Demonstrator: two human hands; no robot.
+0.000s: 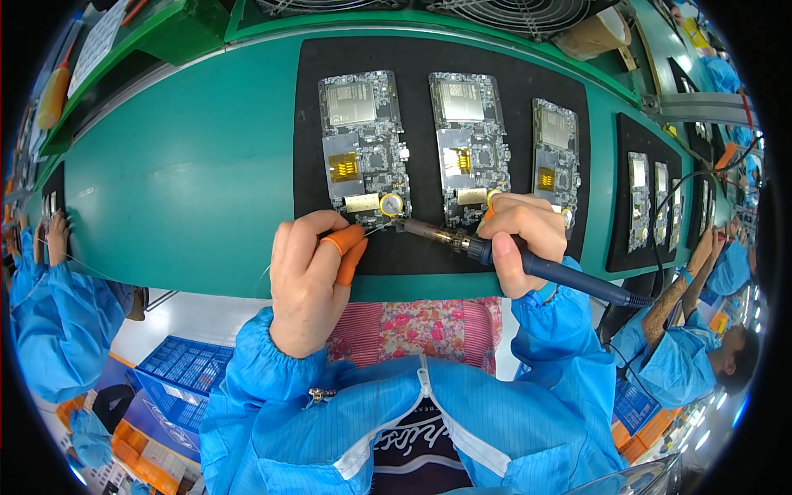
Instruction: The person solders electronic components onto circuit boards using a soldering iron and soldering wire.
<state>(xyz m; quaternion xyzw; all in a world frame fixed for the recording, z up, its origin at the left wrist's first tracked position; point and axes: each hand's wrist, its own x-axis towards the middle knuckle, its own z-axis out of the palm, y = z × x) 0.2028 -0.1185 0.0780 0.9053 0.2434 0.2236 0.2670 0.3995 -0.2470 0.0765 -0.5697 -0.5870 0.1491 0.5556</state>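
My right hand (528, 239) is closed round the handle of a soldering iron (483, 249). The iron's tip points left, at the lower edge of the leftmost circuit board (363, 148), just below its round coin cell (391, 205). My left hand (312, 264), with orange finger cots on some fingertips, pinches a thin strand of solder wire (379, 228) that runs to the tip. Whether tip and wire touch is too small to tell. A second board (469, 140) and a third board (555, 153) lie to the right, the second's lower part partly behind my right hand.
The boards lie on a black mat (421, 256) on a green table (181, 181). Another black mat (631, 181) with several boards sits to the right. The iron's black cable (658, 272) trails there. A green shelf with fans (511, 16) spans the back. Co-workers sit on both sides.
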